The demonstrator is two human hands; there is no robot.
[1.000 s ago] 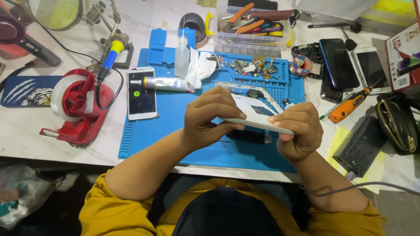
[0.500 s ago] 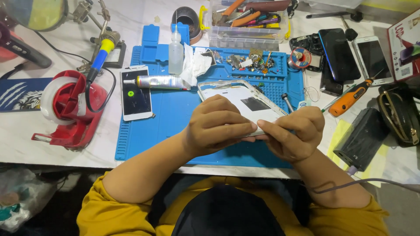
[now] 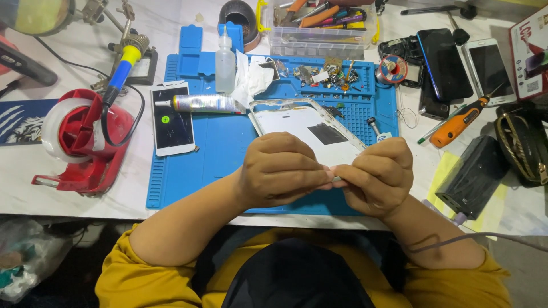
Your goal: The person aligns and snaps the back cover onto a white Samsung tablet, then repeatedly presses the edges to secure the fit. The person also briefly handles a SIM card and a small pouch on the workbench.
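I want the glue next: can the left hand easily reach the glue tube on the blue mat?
Probably yes. The glue tube lies in the open, up and left of the left hand, only bare blue mat between. But that hand now grips the white phone frame.

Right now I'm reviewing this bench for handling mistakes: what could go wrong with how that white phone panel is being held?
Both hands, left hand and right hand, pinch the near edge of the white phone panel, so the thin part might flex or crack. The glue tube lies just beyond its far corner; a nudge could roll it. Loose small parts sit on the blue mat nearby and could scatter.
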